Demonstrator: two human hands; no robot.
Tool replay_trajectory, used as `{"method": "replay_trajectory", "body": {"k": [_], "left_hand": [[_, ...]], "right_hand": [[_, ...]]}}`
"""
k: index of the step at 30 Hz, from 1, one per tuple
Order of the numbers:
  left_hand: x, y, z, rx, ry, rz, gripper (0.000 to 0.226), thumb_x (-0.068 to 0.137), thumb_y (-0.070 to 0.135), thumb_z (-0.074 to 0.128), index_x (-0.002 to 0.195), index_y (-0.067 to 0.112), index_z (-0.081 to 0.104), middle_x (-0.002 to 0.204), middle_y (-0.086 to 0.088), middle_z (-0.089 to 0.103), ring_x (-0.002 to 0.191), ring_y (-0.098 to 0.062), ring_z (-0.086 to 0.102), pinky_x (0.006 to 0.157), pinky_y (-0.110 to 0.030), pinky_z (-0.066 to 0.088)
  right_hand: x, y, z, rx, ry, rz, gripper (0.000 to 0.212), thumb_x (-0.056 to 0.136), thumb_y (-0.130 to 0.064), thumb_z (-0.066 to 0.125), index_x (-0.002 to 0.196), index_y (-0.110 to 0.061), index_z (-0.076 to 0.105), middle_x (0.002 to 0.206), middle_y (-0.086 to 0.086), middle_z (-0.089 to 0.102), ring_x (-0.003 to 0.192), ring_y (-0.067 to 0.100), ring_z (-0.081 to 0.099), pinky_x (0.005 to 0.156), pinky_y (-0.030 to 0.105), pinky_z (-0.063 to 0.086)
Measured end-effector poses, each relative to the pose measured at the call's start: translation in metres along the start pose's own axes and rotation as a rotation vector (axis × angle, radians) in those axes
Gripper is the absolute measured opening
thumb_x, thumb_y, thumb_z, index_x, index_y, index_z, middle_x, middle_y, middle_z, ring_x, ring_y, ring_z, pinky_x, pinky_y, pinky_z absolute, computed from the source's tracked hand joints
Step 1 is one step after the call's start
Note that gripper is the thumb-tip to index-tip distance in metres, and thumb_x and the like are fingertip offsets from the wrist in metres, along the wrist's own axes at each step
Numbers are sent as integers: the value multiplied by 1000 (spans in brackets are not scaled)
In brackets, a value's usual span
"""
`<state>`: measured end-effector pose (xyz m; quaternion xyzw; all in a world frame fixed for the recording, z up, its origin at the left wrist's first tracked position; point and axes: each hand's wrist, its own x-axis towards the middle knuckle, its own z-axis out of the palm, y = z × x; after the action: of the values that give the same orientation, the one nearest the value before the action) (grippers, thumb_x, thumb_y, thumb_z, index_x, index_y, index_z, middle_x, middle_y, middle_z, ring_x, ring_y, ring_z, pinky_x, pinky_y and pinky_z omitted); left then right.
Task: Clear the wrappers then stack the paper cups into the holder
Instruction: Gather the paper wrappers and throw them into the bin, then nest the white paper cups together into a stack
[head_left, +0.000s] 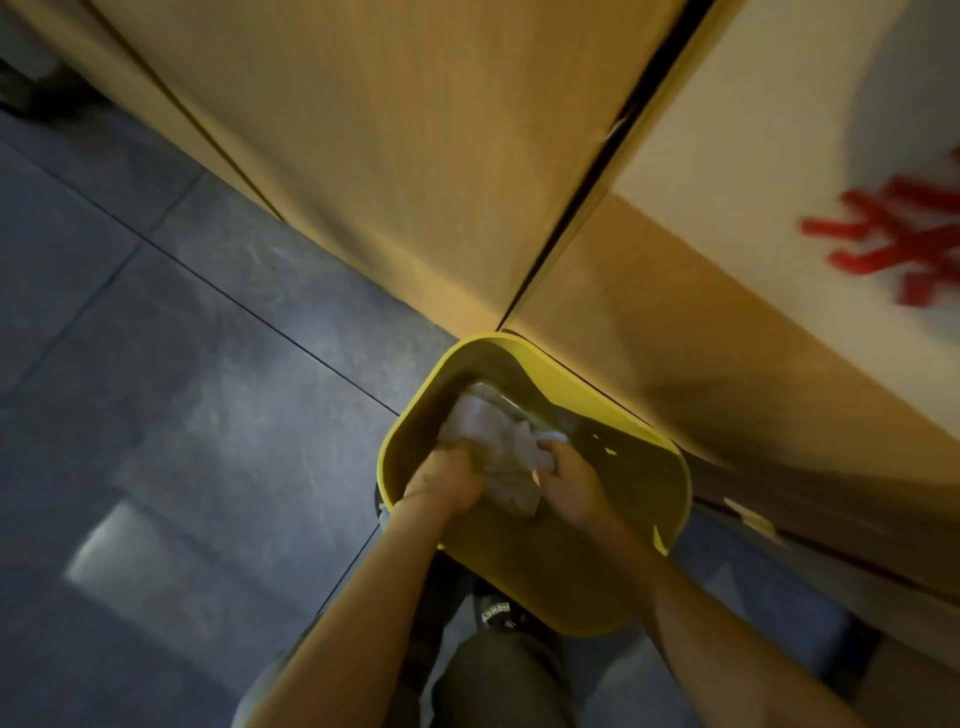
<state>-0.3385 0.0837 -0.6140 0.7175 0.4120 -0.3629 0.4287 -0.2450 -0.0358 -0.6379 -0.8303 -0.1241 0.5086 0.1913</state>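
Observation:
A yellow waste bin stands on the floor against the wooden cabinet. Both my hands reach into its opening. My left hand and my right hand are closed on a crumpled bundle of pale, clear wrappers, held inside the bin just below the rim. The bin's inside is dark and what lies under the bundle is hidden. No paper cups or cup holder are in view.
Wooden cabinet doors with a dark gap between them rise behind the bin. A white panel with red markings is at the right. Grey floor tiles spread to the left. My shoe shows below the bin.

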Motion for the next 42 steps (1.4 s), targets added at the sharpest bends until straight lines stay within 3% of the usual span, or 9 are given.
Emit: {"method": "replay_trajectory", "body": {"k": [4, 8, 14, 20, 23, 28, 34, 39, 42], "left_hand": [[-39, 15, -23, 66, 46, 40, 41, 91, 24, 43, 129, 8, 41, 130, -20, 49, 117, -36, 49, 96, -44, 43], [-106, 47, -66, 94, 124, 97, 29, 91, 22, 40, 107, 4, 56, 112, -23, 61, 103, -36, 57, 84, -41, 46], [-234, 110, -142, 302, 261, 222, 27, 92, 22, 37, 90, -1, 52, 102, -25, 62, 94, -39, 58, 75, -43, 46], [-345, 193, -218, 434, 402, 442, 25, 89, 23, 43, 100, 6, 59, 110, -23, 63, 102, -40, 58, 77, -43, 47], [-382, 241, -246, 503, 478, 600, 25, 88, 25, 45, 97, 6, 59, 105, -22, 65, 99, -40, 60, 77, -41, 47], [-414, 313, -258, 536, 520, 849, 23, 89, 25, 44, 96, 7, 56, 102, -16, 64, 97, -37, 59, 77, -44, 48], [-431, 371, -235, 417, 624, 1049, 23, 91, 25, 44, 104, 9, 54, 108, -12, 59, 99, -31, 57, 76, -40, 47], [-411, 396, -214, 363, 654, 1089, 33, 88, 23, 48, 119, 10, 48, 122, -13, 52, 112, -31, 51, 93, -43, 46], [-390, 400, -206, 430, 649, 1022, 45, 90, 27, 46, 132, 14, 38, 146, -12, 34, 134, -29, 32, 107, -41, 33]], "right_hand": [[-43, -39, -25, -16, 71, -104, 27, 91, -9, 47, 116, -4, 55, 118, 16, 61, 112, 29, 56, 84, 27, 41], [-108, -97, -65, -75, 72, -201, 25, 94, -18, 45, 105, -1, 60, 107, 22, 66, 102, 34, 59, 83, 37, 45], [-224, -183, -134, -217, 128, -303, 25, 90, -27, 47, 95, -8, 63, 97, 20, 69, 95, 36, 62, 72, 38, 45], [-328, -245, -217, -120, 333, -302, 24, 89, -29, 50, 96, -9, 62, 100, 19, 68, 99, 35, 60, 79, 37, 46], [-362, -263, -261, -138, 499, -277, 23, 90, -33, 48, 96, -14, 60, 98, 15, 69, 97, 34, 61, 73, 35, 45], [-404, -275, -328, -35, 800, -238, 20, 89, -29, 48, 95, -15, 60, 89, 14, 70, 88, 34, 62, 68, 35, 45], [-436, -255, -382, 82, 1023, -200, 17, 89, -23, 48, 95, -13, 59, 94, 10, 71, 88, 32, 63, 72, 38, 50], [-429, -211, -412, 67, 1074, -165, 31, 88, -16, 50, 118, -13, 51, 115, 12, 63, 103, 28, 58, 83, 40, 50], [-412, -183, -422, -29, 1006, -145, 44, 86, -10, 50, 129, -13, 42, 130, 12, 53, 120, 28, 48, 94, 39, 44]]}}
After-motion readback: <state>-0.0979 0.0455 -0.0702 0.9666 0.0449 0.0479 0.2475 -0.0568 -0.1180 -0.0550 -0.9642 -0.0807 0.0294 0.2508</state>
